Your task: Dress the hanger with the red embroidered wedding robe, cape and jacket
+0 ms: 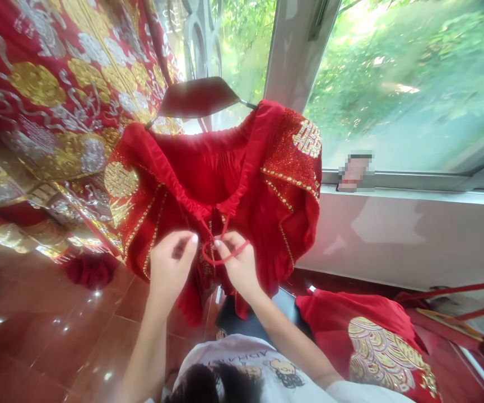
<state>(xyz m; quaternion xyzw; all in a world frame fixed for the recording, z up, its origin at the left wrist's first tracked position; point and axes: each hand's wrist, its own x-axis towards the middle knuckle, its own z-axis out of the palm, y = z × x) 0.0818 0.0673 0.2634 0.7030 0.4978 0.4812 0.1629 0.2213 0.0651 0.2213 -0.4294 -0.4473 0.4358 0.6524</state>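
A red garment (250, 235) with glittery panels, gold bead trim and a gathered drawstring neckline hangs on a dark hanger (202, 96). From the front of its neckline comes a thin red cord (208, 259), bent into a loop. My right hand (238, 263) is closed on this cord, pinching it between thumb and fingers below the neckline. Just left of the cord is my left hand (173, 263), its fingers curled and thumb drawn in. Whether anything sits in the left fingertips is too small to make out.
Red robes with gold and silver embroidery (86, 89) hang at left. A window (393, 95) with a blurred-out item (354, 171) on its sill is at right. Below lies a red cloth with gold embroidery (351, 308). The floor is glossy reddish tile (57, 336).
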